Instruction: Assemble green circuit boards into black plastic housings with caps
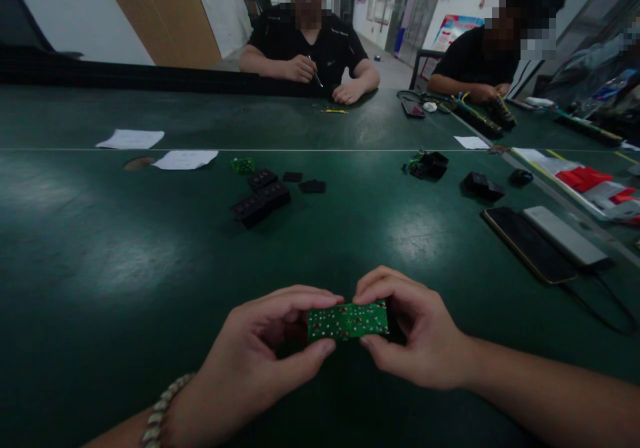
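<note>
A small green circuit board (pixel 348 321) is held level above the near part of the table, its face dotted with solder points turned toward me. My left hand (pixel 273 341) grips the board's left end, thumb on the near edge and fingers along the far edge. On the other end, my right hand (pixel 417 331) pinches it the same way. Both hands are closed on the one board, with their fingertips almost meeting at its far edge. The underside of the board is hidden from view. A beaded bracelet (pixel 163 408) circles my left wrist.
Black plastic housings (pixel 263 198) and another green board (pixel 243 165) lie ahead on the green table (pixel 150 235). To the right are a phone (pixel 527 245), a grey power bank (pixel 567 235) with a cable, and black parts (pixel 481 186). Two people (pixel 325 48) sit across the table.
</note>
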Demonstrator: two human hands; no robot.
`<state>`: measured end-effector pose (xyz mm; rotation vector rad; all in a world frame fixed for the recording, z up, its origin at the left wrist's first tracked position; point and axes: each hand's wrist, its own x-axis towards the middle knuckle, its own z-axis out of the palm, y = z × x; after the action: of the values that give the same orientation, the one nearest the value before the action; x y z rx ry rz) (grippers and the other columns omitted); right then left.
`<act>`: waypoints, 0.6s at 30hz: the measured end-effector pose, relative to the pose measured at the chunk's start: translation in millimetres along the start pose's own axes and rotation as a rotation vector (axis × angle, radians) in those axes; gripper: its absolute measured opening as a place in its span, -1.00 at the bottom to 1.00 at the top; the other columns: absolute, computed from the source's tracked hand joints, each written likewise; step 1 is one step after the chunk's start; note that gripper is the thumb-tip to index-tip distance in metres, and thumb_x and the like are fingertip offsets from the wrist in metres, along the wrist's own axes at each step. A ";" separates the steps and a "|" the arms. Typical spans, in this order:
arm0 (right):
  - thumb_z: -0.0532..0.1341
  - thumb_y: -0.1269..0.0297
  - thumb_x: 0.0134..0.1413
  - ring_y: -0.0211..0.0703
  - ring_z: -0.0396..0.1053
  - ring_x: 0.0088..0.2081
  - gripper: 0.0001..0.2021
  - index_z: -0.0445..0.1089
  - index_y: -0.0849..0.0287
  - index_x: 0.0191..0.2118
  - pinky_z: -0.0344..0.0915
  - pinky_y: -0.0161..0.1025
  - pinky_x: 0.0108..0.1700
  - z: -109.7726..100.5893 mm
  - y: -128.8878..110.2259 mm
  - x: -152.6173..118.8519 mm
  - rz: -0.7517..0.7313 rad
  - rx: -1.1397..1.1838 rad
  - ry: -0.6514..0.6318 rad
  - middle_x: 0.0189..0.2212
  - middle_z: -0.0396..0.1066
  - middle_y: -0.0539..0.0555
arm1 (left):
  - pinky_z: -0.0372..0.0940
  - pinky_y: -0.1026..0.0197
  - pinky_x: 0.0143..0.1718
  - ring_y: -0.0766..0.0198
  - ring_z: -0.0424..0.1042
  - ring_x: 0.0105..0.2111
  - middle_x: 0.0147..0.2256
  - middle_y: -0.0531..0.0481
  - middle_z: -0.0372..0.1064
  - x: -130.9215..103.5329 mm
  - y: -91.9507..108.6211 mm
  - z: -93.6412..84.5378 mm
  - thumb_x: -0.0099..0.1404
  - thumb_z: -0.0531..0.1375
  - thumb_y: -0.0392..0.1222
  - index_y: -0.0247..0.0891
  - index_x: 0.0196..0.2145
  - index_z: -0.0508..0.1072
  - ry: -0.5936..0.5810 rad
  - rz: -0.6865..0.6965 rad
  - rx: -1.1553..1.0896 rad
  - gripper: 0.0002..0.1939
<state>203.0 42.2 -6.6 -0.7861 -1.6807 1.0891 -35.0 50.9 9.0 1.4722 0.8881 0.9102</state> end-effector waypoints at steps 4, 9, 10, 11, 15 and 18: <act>0.37 0.57 -0.04 -0.11 0.49 -0.21 -0.58 0.51 0.12 -0.02 0.43 -0.17 -0.23 0.3 0.5 -0.2 -0.008 0.001 0.001 -0.15 0.46 0.12 | 0.58 0.33 -0.23 0.17 0.68 -0.15 -0.08 0.00 0.69 -1.3 0.4 0.2 0.17 0.42 -0.46 0.00 -0.06 0.70 -0.003 -0.012 0.016 -0.55; 0.38 0.56 -0.04 -0.11 0.49 -0.21 -0.58 0.51 0.11 -0.02 0.44 -0.16 -0.22 1.1 0.9 -0.7 -0.008 -0.004 0.008 -0.15 0.46 0.11 | 0.59 0.29 -0.25 0.14 0.68 -0.16 -0.08 -0.05 0.69 -1.1 -0.1 0.7 0.17 0.42 -0.45 -0.04 -0.06 0.70 0.001 -0.009 0.018 -0.57; 0.38 0.55 -0.04 -0.11 0.49 -0.21 -0.58 0.51 0.11 -0.02 0.44 -0.17 -0.22 1.1 1.0 -0.7 -0.005 -0.003 0.006 -0.15 0.46 0.11 | 0.60 0.28 -0.23 0.13 0.68 -0.15 -0.08 -0.05 0.69 -1.0 -0.1 0.7 0.17 0.41 -0.46 -0.05 -0.06 0.70 0.002 -0.008 0.015 -0.57; 0.38 0.55 -0.03 -0.11 0.49 -0.21 -0.58 0.51 0.11 -0.02 0.44 -0.17 -0.23 1.0 1.0 -0.7 -0.004 -0.003 0.004 -0.15 0.46 0.11 | 0.59 0.28 -0.21 0.13 0.68 -0.14 -0.08 -0.05 0.70 -1.0 -0.2 0.5 0.17 0.42 -0.46 -0.05 -0.06 0.70 0.004 -0.006 0.013 -0.57; 0.37 0.56 -0.03 -0.11 0.49 -0.22 -0.59 0.51 0.11 -0.02 0.43 -0.17 -0.22 0.5 0.8 -1.0 -0.009 -0.008 0.010 -0.15 0.46 0.12 | 0.59 0.29 -0.17 0.15 0.68 -0.12 -0.08 -0.02 0.70 -1.8 -1.0 -0.6 0.15 0.42 -0.48 -0.02 -0.06 0.70 0.007 0.011 0.011 -0.55; 0.37 0.56 -0.02 -0.10 0.49 -0.21 -0.59 0.50 0.12 -0.02 0.43 -0.16 -0.22 0.3 0.4 -1.0 -0.006 0.001 0.012 -0.15 0.45 0.12 | 0.57 0.27 -0.09 0.16 0.66 -0.08 -0.07 -0.02 0.68 -2.0 -0.5 -1.2 0.16 0.41 -0.50 -0.03 -0.07 0.70 0.009 0.030 0.009 -0.54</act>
<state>203.1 41.3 -7.3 -0.7846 -1.6715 1.0787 -36.9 49.6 8.5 1.4938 0.8796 0.9368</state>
